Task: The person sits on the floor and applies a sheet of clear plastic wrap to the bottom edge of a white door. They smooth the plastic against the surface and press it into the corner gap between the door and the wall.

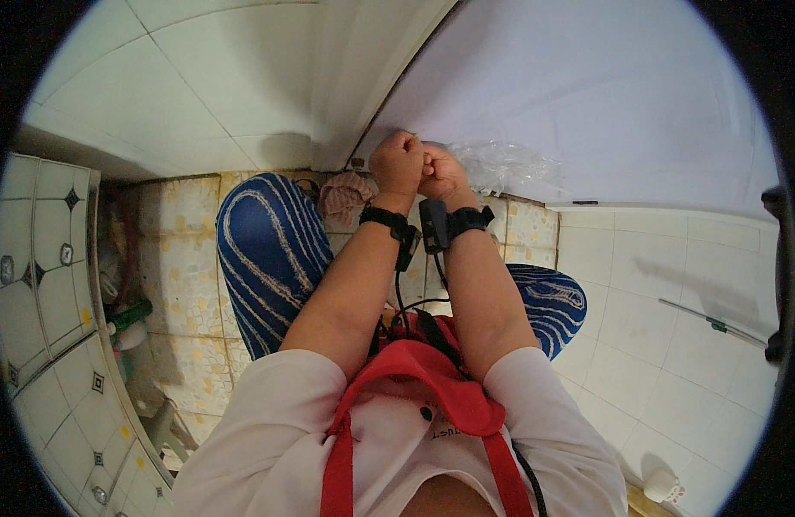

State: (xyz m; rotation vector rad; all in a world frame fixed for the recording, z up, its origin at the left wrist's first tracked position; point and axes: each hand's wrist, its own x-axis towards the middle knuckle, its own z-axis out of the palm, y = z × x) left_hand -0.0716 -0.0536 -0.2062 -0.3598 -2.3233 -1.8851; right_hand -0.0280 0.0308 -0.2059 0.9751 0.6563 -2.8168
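Both arms reach forward over the tiled floor, with a strapped device on each wrist. My left hand [397, 161] is curled, its fingers folded, right beside my right hand [443, 171]. The fingers of my right hand are bent toward the left one, and the two hands touch or nearly touch. Whether something small lies between the fingers cannot be seen. Crumpled clear plastic [504, 165] lies just right of my right hand, against a pale smooth panel [585, 97]. A pinkish cloth [347, 197] lies on the floor just left of my left hand.
A white tiled wall [197, 84] rises at the front left. Tiled cabinet doors [55, 252] line the left side, with a green bottle [131, 315] beside them. Another tiled wall [636, 323] bounds the right, bearing a thin metal rod [701, 318]. My knees are bent to either side of the arms.
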